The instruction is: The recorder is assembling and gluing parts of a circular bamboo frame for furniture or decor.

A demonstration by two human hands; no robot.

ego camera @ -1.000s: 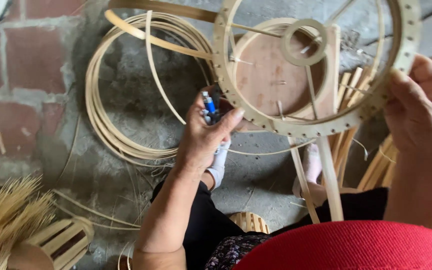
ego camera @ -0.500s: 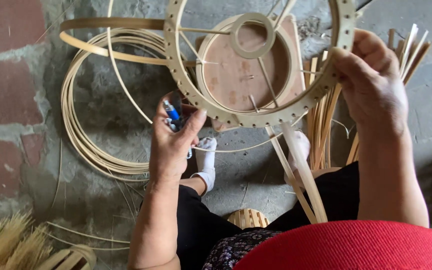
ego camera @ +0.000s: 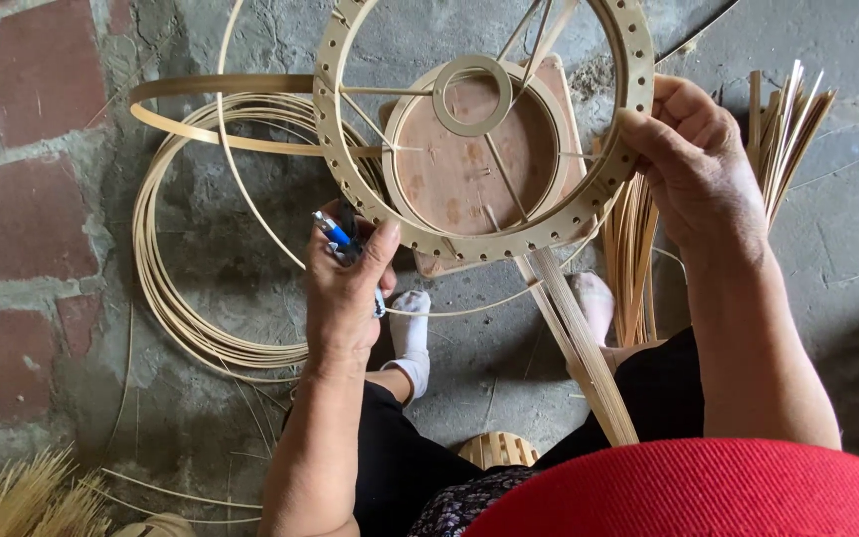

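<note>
Perforated ring (ego camera: 509,244): flat pale hoop with holes round its face, held up over the floor (ego camera: 827,229), thin spokes running to a small inner ring (ego camera: 472,94).
Left hand (ego camera: 345,288): at the ring's lower left edge, thumb pressed on its face; fingers curled shut round a blue-handled tool (ego camera: 335,234).
Right hand (ego camera: 703,164): fingers pinching the ring's right edge.
Round board (ego camera: 474,169): brown, seen through the ring, below it.
Strip coil (ego camera: 191,288): thin pale loops on the floor, left of the ring.
Splint bundle (ego camera: 782,124): upright, behind the right hand.
Slat (ego camera: 584,348): long, slanting down from the ring's lower edge.
Socked foot (ego camera: 410,333): below the ring.
</note>
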